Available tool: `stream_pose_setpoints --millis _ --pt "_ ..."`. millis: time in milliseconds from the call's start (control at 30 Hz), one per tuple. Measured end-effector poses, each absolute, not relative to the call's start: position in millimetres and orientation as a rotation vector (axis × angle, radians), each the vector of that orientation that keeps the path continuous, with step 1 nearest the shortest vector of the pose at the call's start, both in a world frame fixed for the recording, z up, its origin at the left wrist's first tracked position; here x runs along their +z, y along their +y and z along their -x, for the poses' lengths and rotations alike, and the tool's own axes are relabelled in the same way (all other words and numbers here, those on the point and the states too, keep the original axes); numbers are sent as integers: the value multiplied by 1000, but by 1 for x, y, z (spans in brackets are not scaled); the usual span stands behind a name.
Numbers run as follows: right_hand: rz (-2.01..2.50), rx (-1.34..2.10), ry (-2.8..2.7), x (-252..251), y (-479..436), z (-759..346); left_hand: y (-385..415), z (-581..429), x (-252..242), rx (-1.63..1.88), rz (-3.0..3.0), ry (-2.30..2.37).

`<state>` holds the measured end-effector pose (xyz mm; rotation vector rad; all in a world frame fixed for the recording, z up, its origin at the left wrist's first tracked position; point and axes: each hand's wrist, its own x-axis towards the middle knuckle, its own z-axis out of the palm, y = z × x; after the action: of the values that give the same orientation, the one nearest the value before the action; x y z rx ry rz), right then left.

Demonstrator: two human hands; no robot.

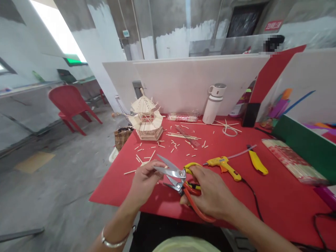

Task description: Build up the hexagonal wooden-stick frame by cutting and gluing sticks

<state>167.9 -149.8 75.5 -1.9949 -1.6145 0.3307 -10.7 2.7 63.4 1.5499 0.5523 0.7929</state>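
Observation:
My right hand [207,190] grips a pair of scissors [173,172] with red and yellow handles; the silver blades stand apart and point left. At the blades, my left hand [147,178] is closed in a pinch. A pale bit shows at its fingertips, too small to name. Under the scissors lies a second cutting tool [175,184] with short silver jaws, its handles partly hidden by my right hand. Just beyond my left hand, thin wooden sticks [131,172] lie on the red tabletop [112,189]. A model pagoda of sticks [145,120] stands at the back left.
A yellow glue gun [223,166] and a yellow utility knife [257,161] lie to the right. Behind are a ruler [187,136], scattered stick pieces [173,145], a white bottle [214,105] and a packet of sticks [182,117]. Another stick packet [294,161] lies far right.

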Motion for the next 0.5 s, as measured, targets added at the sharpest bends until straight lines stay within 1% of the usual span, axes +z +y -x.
stream_pose_setpoints --millis 267,500 --pt "1967 506 -1595 82 -151 -166 4 10 66 768 -1530 578" --pt "1996 516 -1622 81 -147 -162 6 15 72 732 -1575 549"
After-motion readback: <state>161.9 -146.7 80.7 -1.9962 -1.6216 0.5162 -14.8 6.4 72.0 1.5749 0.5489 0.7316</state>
